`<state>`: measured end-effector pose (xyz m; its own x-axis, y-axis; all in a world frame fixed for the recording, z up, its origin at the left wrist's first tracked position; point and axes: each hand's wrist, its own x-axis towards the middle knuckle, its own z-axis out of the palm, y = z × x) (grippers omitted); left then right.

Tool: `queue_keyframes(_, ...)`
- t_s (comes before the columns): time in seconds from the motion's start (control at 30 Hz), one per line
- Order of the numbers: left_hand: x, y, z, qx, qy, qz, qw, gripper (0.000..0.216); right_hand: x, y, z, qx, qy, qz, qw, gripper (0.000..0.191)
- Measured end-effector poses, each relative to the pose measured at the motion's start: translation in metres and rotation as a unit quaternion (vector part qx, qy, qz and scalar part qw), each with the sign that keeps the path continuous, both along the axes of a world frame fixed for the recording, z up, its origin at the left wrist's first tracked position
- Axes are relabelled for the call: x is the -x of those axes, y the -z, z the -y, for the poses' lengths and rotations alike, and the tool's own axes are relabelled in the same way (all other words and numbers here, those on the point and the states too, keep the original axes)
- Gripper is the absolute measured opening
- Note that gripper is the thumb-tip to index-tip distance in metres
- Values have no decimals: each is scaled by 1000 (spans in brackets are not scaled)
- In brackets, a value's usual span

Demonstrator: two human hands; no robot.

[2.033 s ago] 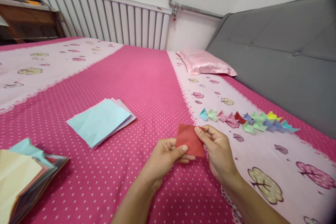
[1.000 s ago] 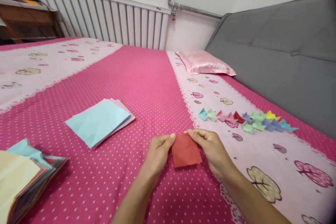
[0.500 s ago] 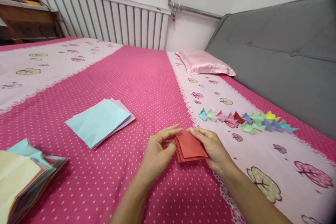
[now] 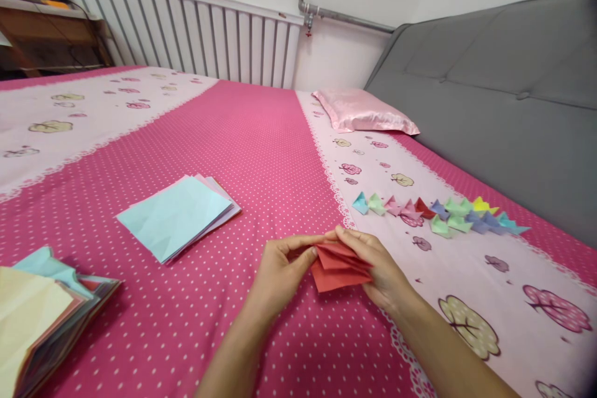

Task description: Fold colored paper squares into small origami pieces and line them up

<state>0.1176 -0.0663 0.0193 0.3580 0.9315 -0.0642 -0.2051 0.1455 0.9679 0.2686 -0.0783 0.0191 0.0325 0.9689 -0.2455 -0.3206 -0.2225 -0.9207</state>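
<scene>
A folded sheet of red origami paper is held above the pink dotted bedspread, its layers parted along the near side. My left hand pinches its left edge between thumb and fingers. On the other side, my right hand grips the right edge, thumb at the top and the other fingers partly hidden behind the paper. Beyond my right hand, several small folded paper boats in mixed colours stand in rows on the bed.
A stack of light blue and pink paper sheets lies left of my hands. Nearer, at the left edge, is a thicker pile of coloured paper. A pink pillow rests by the grey headboard; a white radiator lines the wall.
The upper layer of the red paper has bent upward and its layers have spread apart. My left fingers have moved right along the top edge, closer to my right hand.
</scene>
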Motion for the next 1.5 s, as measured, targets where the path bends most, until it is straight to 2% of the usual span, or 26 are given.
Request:
queue_keyframes(0.23, 6, -2, -3, 41, -66, 20, 997, 22, -3, -3, 2, -50, -8, 3, 999, 30)
queue_keyframes(0.5, 10, -4, -1, 68, -23, 57, 996, 32, 3, -6, 5, -94, -50, 83, 991, 30)
queue_keyframes(0.7, 11, -5, 2, 104, 17, 149, 983, 43, 3, 4, 4, -126, 20, 204, 971, 25)
queue_keyframes(0.87, 3, -4, 8, 124, 35, 271, 954, 43, 7, 10, 4, -122, 131, 135, 974, 20)
queue_keyframes(0.97, -10, -4, 15, 97, 61, 276, 954, 42, 12, 9, 5, -97, 174, 62, 978, 17)
queue_keyframes(1.07, -26, -2, 21, 102, 0, 239, 966, 37, 19, 7, 9, -65, 162, 3, 985, 19)
queue_keyframes(1.2, -36, 7, 23, 183, -129, 187, 956, 29, 29, 7, 19, 1, 70, 8, 997, 23)
queue_keyframes(1.3, -29, 9, 18, 205, -115, 233, 944, 33, 30, 8, 22, -11, 22, 34, 999, 28)
queue_keyframes(1.4, -17, 2, 11, 174, -112, 284, 936, 23, 26, 9, 17, -51, 47, 64, 996, 29)
queue_keyframes(1.5, -7, -5, 5, 194, -134, 284, 930, 24, 19, 10, 11, -101, 76, 110, 986, 29)
